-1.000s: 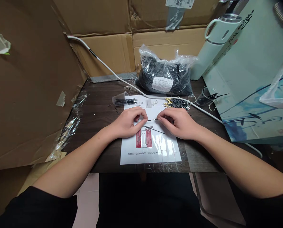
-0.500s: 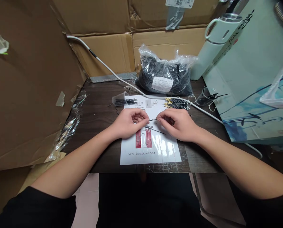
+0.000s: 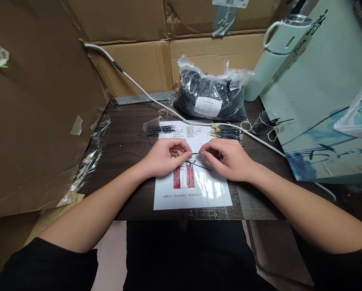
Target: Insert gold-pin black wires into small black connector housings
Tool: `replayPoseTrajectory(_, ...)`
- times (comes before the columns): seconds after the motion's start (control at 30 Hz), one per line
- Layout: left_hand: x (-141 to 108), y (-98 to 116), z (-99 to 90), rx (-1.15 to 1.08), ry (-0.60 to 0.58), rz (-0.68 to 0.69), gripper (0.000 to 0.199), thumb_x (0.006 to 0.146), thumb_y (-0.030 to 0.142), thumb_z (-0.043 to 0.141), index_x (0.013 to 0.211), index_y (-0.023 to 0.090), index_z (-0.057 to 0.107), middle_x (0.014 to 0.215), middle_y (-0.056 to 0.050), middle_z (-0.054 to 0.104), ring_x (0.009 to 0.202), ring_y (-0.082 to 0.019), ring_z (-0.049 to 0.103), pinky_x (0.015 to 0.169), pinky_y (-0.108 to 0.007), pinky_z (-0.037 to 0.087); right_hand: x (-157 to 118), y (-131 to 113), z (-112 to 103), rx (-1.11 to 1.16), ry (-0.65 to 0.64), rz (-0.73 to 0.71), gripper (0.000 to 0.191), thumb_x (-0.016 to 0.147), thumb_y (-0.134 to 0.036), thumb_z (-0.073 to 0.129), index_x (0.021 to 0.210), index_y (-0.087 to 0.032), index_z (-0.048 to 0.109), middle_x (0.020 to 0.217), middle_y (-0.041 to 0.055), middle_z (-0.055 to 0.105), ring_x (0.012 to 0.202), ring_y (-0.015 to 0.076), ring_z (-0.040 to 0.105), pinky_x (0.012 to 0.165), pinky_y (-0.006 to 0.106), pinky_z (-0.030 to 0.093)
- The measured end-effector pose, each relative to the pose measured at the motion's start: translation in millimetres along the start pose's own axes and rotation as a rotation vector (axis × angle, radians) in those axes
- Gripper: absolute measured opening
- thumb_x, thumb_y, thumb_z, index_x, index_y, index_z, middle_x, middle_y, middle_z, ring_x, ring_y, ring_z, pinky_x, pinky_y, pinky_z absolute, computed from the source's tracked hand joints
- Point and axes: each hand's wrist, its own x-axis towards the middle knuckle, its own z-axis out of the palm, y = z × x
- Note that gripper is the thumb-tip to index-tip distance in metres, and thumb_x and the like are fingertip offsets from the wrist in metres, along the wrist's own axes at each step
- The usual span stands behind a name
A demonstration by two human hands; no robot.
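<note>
My left hand [image 3: 172, 157] and my right hand [image 3: 225, 159] face each other above a printed sheet [image 3: 208, 198]. A thin black wire [image 3: 195, 153] spans the small gap between them, one end pinched in each hand's fingertips; the rest of it is hidden. Just below, another thin black strand [image 3: 202, 166] slants down to the right from near my left fingertips. Whether it is held or lies on the sheet I cannot tell. Beyond my right hand lies a bundle of black wires with gold ends [image 3: 226, 132].
A tipped clear cup [image 3: 153, 125] holds black pieces at the left; another cup [image 3: 260, 123] stands right. Behind are a bag of black strands [image 3: 211, 91], a white cable [image 3: 147, 95] and a pale bottle [image 3: 267, 64]. Cardboard [image 3: 41, 101] walls the left; a pale box [image 3: 329, 109] the right.
Both hands stay almost in place, with only a slight shift of the fingertips along the wire. The surroundings look the same apart from a small camera movement.
</note>
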Motion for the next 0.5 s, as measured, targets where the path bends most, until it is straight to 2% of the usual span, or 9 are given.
replayPoseTrajectory(0.3,0,-3,0.3,0.034,0.009,0.047,0.016,0.094,0.029,0.08,0.097,0.014,0.079,0.089,-0.007,0.078,0.074,-0.014,0.067,0.071,-0.027,0.056,0,1,0,0.011,-0.012,0.044,0.016,0.106,-0.021,0.06,0.097,-0.018,0.073,0.083,0.0025,0.072,0.072,0.016,0.063,0.069,0.031,0.047)
replayPoseTrajectory(0.43,2,-5,-11.9,0.185,0.103,0.104,0.024,0.094,0.033,0.079,0.11,0.015,0.079,0.093,-0.007,0.078,0.076,-0.016,0.068,0.073,-0.03,0.055,-1,4,2,-0.039,-0.024,0.046,0.013,0.105,-0.021,0.06,0.098,-0.018,0.07,0.087,0.0043,0.071,0.081,0.0194,0.062,0.079,0.035,0.049)
replayPoseTrajectory(0.5,3,-2,-21.4,0.321,0.107,0.117,0.019,0.093,0.029,0.075,0.107,0.017,0.081,0.087,-0.005,0.076,0.072,-0.015,0.064,0.069,-0.03,0.05,-1,4,4,-0.068,-0.043,0.045,0.013,0.106,-0.021,0.059,0.098,-0.018,0.069,0.089,0.0054,0.07,0.086,0.0216,0.061,0.084,0.038,0.049)
